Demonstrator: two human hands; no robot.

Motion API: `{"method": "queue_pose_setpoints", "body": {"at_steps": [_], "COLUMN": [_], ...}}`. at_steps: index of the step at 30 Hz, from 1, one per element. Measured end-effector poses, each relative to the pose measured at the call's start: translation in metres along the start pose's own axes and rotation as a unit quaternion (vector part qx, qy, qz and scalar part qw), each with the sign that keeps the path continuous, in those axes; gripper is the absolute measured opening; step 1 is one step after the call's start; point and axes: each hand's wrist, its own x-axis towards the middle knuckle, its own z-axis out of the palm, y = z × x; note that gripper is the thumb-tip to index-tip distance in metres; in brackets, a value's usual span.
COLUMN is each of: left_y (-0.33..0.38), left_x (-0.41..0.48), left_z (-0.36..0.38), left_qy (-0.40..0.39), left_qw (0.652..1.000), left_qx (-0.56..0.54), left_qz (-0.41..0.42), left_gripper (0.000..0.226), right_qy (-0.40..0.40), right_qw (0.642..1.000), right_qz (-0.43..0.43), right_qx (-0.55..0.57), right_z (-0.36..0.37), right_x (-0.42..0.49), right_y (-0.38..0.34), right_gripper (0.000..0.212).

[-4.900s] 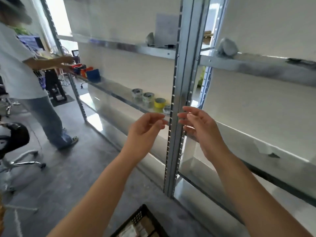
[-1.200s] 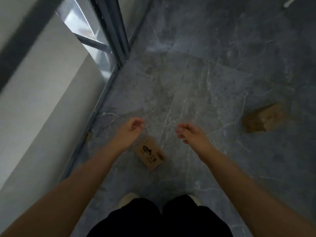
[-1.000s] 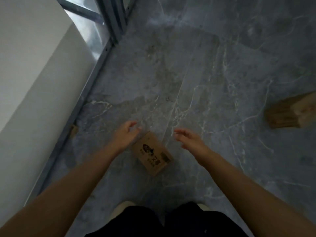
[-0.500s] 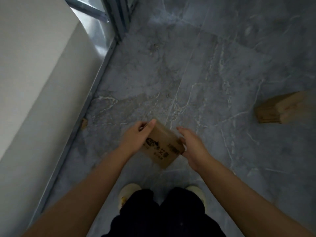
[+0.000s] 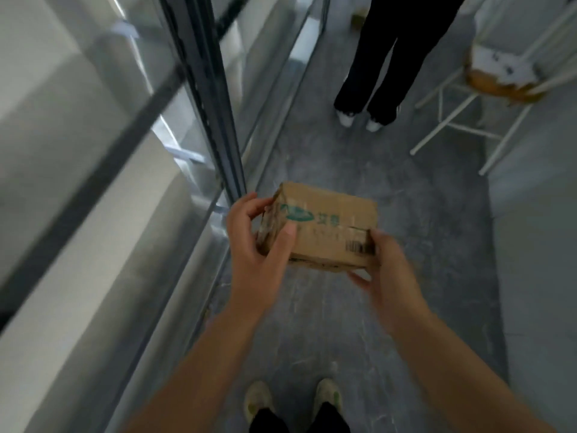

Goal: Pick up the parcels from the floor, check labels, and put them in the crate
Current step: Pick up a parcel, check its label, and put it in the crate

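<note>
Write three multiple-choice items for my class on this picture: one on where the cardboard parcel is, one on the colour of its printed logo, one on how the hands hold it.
1. Where is the parcel?
A. on the floor
B. held above the floor
C. on a shelf

2. What colour is its logo?
A. green
B. red
C. yellow

3. How is it held?
A. left hand only
B. right hand only
C. both hands

Answers:
1 B, floor shows beneath it.
2 A, a teal-green oval is printed on it.
3 C, one hand grips each end.
</note>
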Motion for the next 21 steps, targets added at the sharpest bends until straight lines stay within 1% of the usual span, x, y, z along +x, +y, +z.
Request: {"method": "queue_pose_setpoints", "body": {"at_steps": [2, 4, 6, 8, 9, 11, 12, 14, 16, 17, 18, 20, 21], "left_y": [0.048, 0.083, 0.113, 0.137, 0.147, 0.162, 0.169, 0.181, 0.191, 0.196, 0.2, 0.207, 0.21], "left_x": [0.006, 0.012, 0.017, 0.021, 0.022, 0.023, 0.021, 0.017, 0.013, 0.012, 0.01, 0.008, 0.007], "left_z": [-0.007, -0.014, -0.019, -0.025, -0.027, -0.034, -0.038, -0.046, -0.052, -0.055, -0.056, -0.058, -0.058], "left_qy": [-0.026, -0.057, -0.094, -0.132, -0.149, -0.191, -0.219, -0.259, -0.252, -0.242, -0.233, -0.231, -0.232], "left_qw": [0.998, 0.996, 0.993, 0.987, 0.982, 0.97, 0.964, 0.962, 0.967, 0.97, 0.972, 0.968, 0.966], "left_qx": [-0.014, -0.018, -0.05, -0.094, -0.115, -0.149, -0.141, -0.074, -0.039, -0.032, -0.024, 0.001, 0.015], "left_qz": [0.049, 0.072, 0.058, 0.022, 0.005, -0.035, -0.046, -0.035, -0.012, 0.008, 0.035, 0.093, 0.115], "left_gripper": [0.05, 0.061, 0.079, 0.099, 0.105, 0.108, 0.106, 0.099, 0.101, 0.103, 0.105, 0.109, 0.109], "right_qy": [-0.053, -0.096, -0.132, -0.157, -0.164, -0.179, -0.188, -0.207, -0.242, -0.264, -0.285, -0.321, -0.326], "right_qw": [0.999, 0.994, 0.984, 0.972, 0.965, 0.946, 0.934, 0.913, 0.9, 0.898, 0.902, 0.915, 0.921], "right_qz": [-0.012, -0.054, -0.116, -0.175, -0.203, -0.269, -0.303, -0.351, -0.359, -0.347, -0.321, -0.244, -0.214], "right_qx": [0.007, -0.004, 0.001, 0.015, 0.023, 0.018, -0.001, -0.038, -0.055, -0.058, -0.048, 0.007, 0.025], "right_z": [0.009, 0.013, 0.015, 0.016, 0.016, 0.013, 0.011, 0.006, 0.003, 0.002, 0.002, 0.004, 0.005], "right_x": [-0.031, -0.055, -0.071, -0.085, -0.091, -0.101, -0.105, -0.112, -0.114, -0.113, -0.113, -0.114, -0.116], "right_y": [-0.04, -0.07, -0.094, -0.11, -0.116, -0.124, -0.126, -0.131, -0.136, -0.139, -0.142, -0.151, -0.157], "right_gripper": [0.014, 0.011, 0.014, 0.017, 0.02, 0.03, 0.038, 0.051, 0.055, 0.056, 0.061, 0.078, 0.078]}}
